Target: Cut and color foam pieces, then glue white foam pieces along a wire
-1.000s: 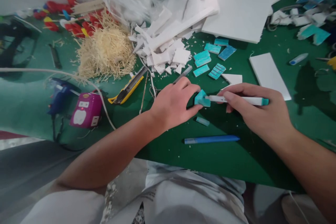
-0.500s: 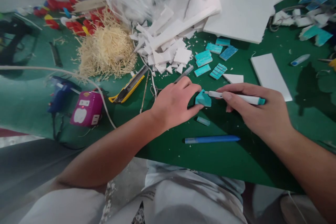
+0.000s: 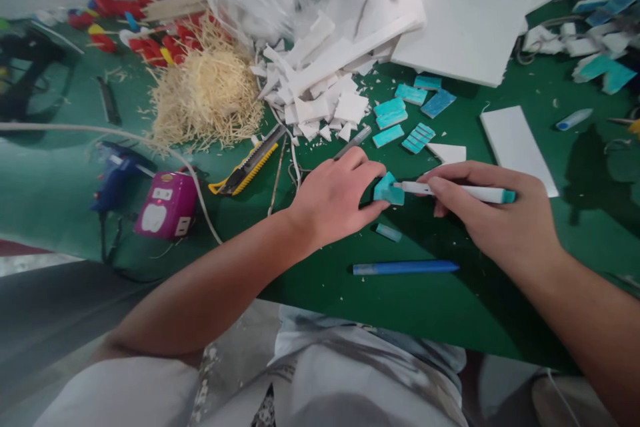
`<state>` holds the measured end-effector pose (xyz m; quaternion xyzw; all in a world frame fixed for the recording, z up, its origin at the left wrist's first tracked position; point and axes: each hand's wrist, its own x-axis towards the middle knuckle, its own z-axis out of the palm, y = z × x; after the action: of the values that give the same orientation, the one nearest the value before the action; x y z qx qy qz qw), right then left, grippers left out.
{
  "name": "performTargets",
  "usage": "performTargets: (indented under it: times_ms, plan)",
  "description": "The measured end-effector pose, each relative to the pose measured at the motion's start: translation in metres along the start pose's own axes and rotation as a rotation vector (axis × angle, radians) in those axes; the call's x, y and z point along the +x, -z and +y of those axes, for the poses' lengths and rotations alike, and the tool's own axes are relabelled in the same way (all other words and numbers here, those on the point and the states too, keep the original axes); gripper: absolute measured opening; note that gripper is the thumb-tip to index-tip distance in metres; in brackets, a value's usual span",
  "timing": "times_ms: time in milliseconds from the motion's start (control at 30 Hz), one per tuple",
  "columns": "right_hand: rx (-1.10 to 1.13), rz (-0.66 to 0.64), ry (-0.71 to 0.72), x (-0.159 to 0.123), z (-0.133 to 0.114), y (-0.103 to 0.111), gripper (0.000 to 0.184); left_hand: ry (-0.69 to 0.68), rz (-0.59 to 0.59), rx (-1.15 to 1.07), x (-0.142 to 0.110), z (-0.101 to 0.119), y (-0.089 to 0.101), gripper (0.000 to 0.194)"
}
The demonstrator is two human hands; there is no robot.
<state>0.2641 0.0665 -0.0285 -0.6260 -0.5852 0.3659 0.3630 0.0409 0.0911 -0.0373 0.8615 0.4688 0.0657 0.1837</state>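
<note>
Between thumb and fingers, my left hand [image 3: 337, 197] grips a small turquoise foam piece [image 3: 390, 192] just above the green table. My right hand [image 3: 493, 210] is closed around a white marker [image 3: 465, 193] with a teal end, its tip at the foam piece's right side. Below the foam piece lies a translucent pen cap [image 3: 389, 233]. Nearer to me rests a blue marker [image 3: 406, 268]. Several turquoise-coloured foam pieces [image 3: 390, 111] are spread beyond my hands, one of them with dark stripes [image 3: 419, 138].
Left of my hands lie a yellow utility knife [image 3: 249, 163], a magenta power adapter [image 3: 167, 205] and a blue glue gun [image 3: 117, 177]. Behind are a straw heap [image 3: 207, 97], white foam scraps [image 3: 320, 100] and a large white board [image 3: 465, 20]. A white strip [image 3: 520, 147] sits at right.
The marker tip has shifted slightly right and down along the turquoise foam piece, my right hand moving with it. My left hand keeps its grip. The whole view has drifted slightly.
</note>
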Motion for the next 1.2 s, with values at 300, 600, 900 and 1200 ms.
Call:
performTargets:
  times_ms: [300,600,900,1200]
  plan:
    - [0.009,0.017,-0.011,-0.002,0.003,-0.001,0.016,-0.008,0.007,0.003,-0.001,-0.002,-0.001,0.034]
    - [0.001,0.083,0.063,-0.004,0.019,-0.003,0.010,0.015,-0.035,0.020,0.000,0.000,0.001,0.038]
    - [-0.086,0.101,0.095,-0.002,0.023,-0.004,0.015,-0.040,0.003,0.115,-0.006,-0.001,0.006,0.028]
    - [-0.051,0.078,0.102,-0.003,0.023,-0.003,0.016,-0.064,0.039,0.079,-0.007,-0.004,0.003,0.021]
